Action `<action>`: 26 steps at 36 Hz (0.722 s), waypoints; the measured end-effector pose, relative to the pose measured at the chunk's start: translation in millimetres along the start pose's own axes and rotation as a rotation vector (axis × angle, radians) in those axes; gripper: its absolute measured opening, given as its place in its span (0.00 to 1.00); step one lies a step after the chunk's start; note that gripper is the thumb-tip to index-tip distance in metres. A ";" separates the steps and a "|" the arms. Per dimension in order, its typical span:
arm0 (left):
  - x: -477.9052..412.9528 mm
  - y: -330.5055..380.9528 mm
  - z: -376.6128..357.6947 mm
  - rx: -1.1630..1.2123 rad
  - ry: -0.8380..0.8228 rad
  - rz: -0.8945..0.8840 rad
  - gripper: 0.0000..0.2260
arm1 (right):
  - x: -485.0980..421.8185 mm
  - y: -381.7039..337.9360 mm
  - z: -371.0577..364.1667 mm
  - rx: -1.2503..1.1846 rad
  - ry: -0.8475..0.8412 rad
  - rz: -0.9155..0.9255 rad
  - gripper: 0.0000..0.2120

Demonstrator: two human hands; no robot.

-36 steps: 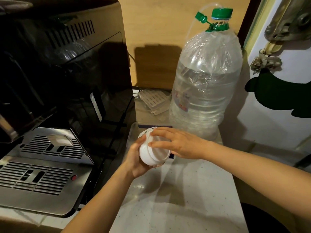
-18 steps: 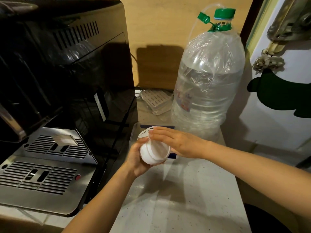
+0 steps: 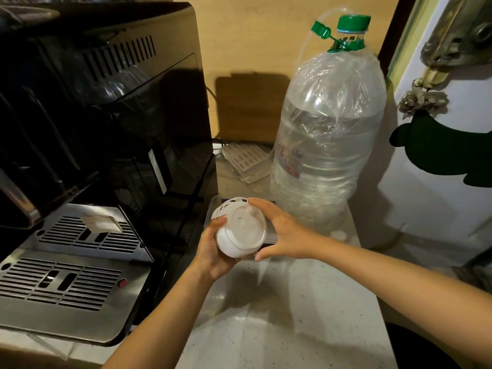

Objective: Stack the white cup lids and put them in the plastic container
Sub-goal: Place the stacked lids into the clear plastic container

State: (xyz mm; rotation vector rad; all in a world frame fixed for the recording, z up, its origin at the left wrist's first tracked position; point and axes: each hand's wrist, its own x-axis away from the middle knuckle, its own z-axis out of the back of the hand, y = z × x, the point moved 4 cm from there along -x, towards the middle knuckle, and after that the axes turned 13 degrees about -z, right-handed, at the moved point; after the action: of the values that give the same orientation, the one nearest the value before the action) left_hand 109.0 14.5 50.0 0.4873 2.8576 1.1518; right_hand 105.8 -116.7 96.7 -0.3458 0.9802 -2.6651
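Speckled pale counter (image 3: 306, 315) fills the lower middle of the frame; tan wall behind it at top centre.

Left half of frame: black coffee machine (image 3: 106, 107) with a steel drip tray (image 3: 66, 278), cut off by the left edge. No brand readable on it.

Right of centre: large clear water bottle (image 3: 330, 145) with a green cap (image 3: 352, 22). Its label shows blue and red marks, too blurred to read. A thin tube runs from the neck down the bottle's left side.

Centre: left hand (image 3: 213, 251) grasps a stack of white lids (image 3: 239, 230) from below and from the left. The stack is tilted, with one flat face turned toward the camera. Lid count cannot be told.

Right hand (image 3: 282, 233) is spread open at the stack's right side, fingertip at the top rim and thumb at the lower rim; whether it grips or only touches is unclear.

Container (image 3: 213, 209) sits on the counter just behind the stack, mostly hidden by lids and hands. Only its clear left rim shows.

Upper right: dark green shape on a white surface, cut off by the frame edge.
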 end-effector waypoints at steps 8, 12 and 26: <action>-1.9 -5.1 -3.6 0.062 0.004 0.026 0.36 | 3.1 -1.7 -1.5 -0.320 0.069 -0.065 0.45; -3.7 -6.7 -11.2 0.077 -0.057 0.033 0.29 | 4.7 0.3 0.0 -0.414 0.043 -0.074 0.44; -16.2 -5.1 -26.9 -0.127 -0.136 0.002 0.34 | 7.1 14.0 16.9 -0.493 0.117 -0.078 0.42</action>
State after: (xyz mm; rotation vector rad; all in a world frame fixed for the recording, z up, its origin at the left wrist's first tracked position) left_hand 119.3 -11.8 64.6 0.5402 2.6509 1.2390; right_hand 106.9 -139.4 100.9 -0.3331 1.6938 -2.5014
